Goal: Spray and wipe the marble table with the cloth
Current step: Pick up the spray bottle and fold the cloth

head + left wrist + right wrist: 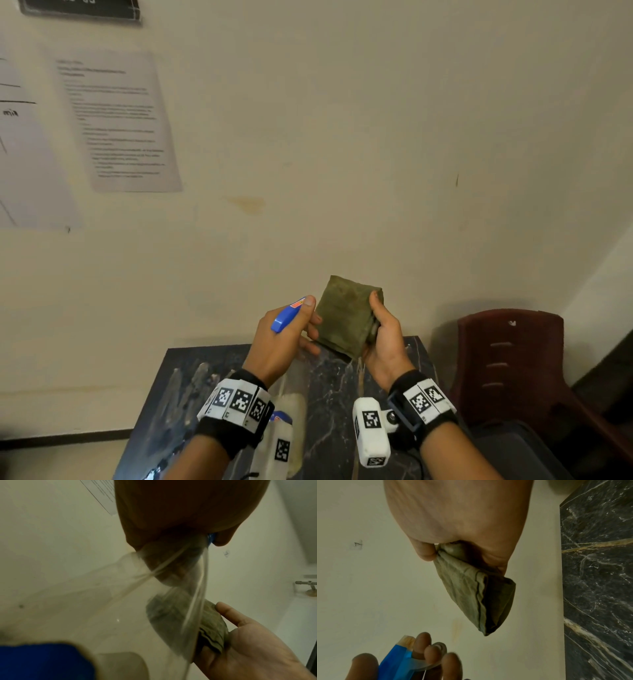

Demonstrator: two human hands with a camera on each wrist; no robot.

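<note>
My left hand (291, 329) grips a clear spray bottle (279, 435) by its blue trigger head (286, 315), the nozzle pointing right at the cloth. My right hand (380, 329) holds a folded olive-green cloth (346, 315) upright, thumb across its right edge, just beside the nozzle. Both are raised above the far end of the dark marble table (335, 383). In the right wrist view the cloth (471, 595) hangs pinched from my palm, with the left hand's fingers (426, 647) round the blue sprayer (397, 660) below. In the left wrist view the cloth (212, 628) shows behind the clear bottle.
A cream wall (342, 171) stands right behind the table, with printed papers (120, 120) taped at upper left. A dark red plastic chair (510, 363) sits close to the table's right side. The floor shows at lower left.
</note>
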